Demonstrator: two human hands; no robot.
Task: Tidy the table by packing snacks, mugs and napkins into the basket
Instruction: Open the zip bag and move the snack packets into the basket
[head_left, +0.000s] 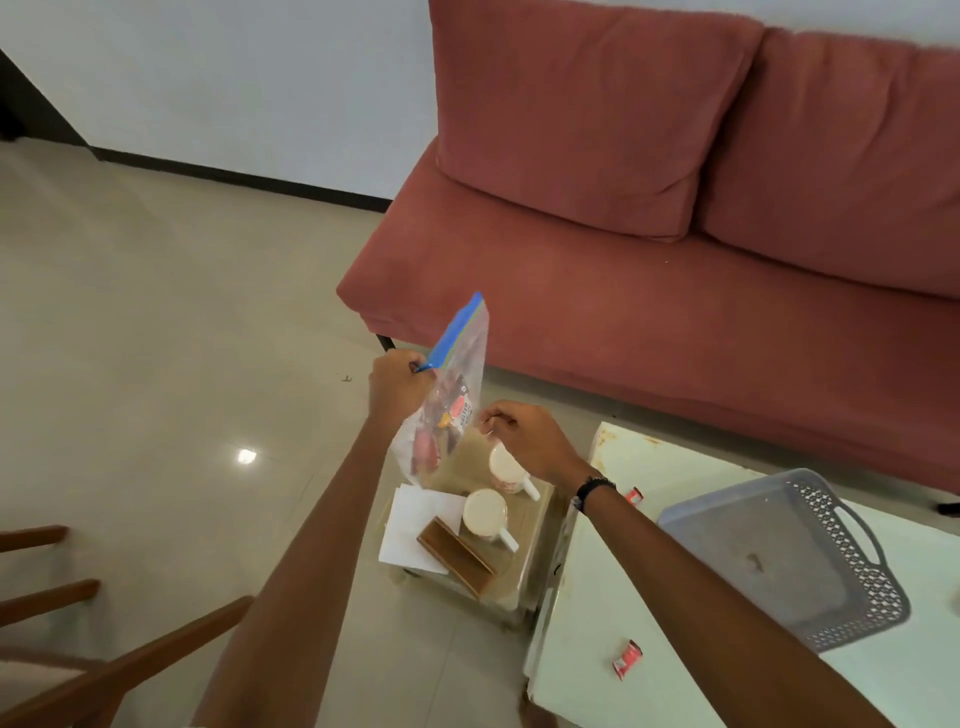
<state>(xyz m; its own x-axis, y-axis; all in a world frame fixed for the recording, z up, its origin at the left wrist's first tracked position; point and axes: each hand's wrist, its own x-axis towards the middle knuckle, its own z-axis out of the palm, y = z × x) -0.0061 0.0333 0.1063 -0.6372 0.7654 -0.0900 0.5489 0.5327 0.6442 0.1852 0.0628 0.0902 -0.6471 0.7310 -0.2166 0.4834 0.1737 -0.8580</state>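
Left grip (397, 382) pinches the snack bag (447, 400) by its blue zip corner, hanging over the low bench's far edge; right grip (524, 439) sits loosely curled, holding nothing (I think). Support underneath, then carry it to the basket (779, 556)

I see the white counter (623, 597) carrying a grey basket (769, 551) and two red snacks (627, 659); the low stand (524, 551) beside it holds two mugs (485, 512), napkins (410, 525).
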